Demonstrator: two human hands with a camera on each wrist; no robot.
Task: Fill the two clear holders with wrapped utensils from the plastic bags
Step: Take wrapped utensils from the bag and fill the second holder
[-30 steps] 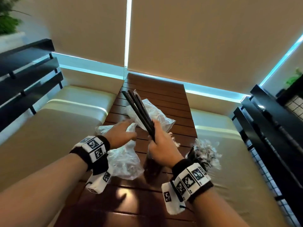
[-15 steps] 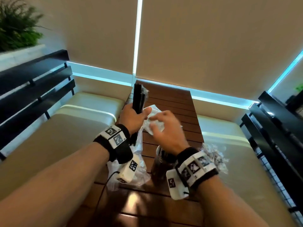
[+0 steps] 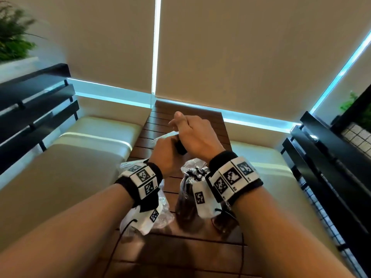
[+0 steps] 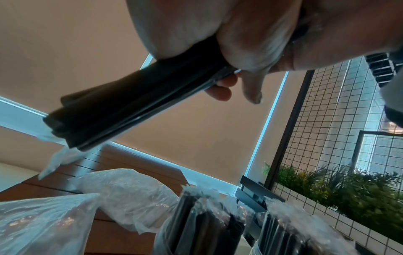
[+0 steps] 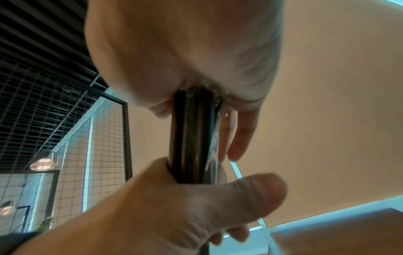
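Note:
Both my hands meet above the wooden table (image 3: 200,247) on one bundle of black wrapped utensils (image 4: 130,103). My left hand (image 3: 166,155) grips its lower part, with fingers and thumb curled round it (image 5: 174,207). My right hand (image 3: 194,135) closes over the upper end, thumb raised. A clear wrapper tip (image 3: 164,135) sticks out to the left. Below the hands stands a clear holder (image 3: 190,189) packed with black utensils; a second holder (image 4: 294,233) stands beside it. Two crumpled plastic bags (image 4: 122,189) (image 3: 160,207) lie to the left of the holders.
Cream bench seats (image 3: 80,157) (image 3: 271,177) flank the narrow table. Black slatted rails (image 3: 30,109) (image 3: 331,167) stand behind both benches. Drawn blinds close off the far end. A wire grid with plants (image 4: 348,189) rises on the right.
The bundle passed from my right hand to my left hand. My right hand then came back from the bag and closed over the bundle's upper end.

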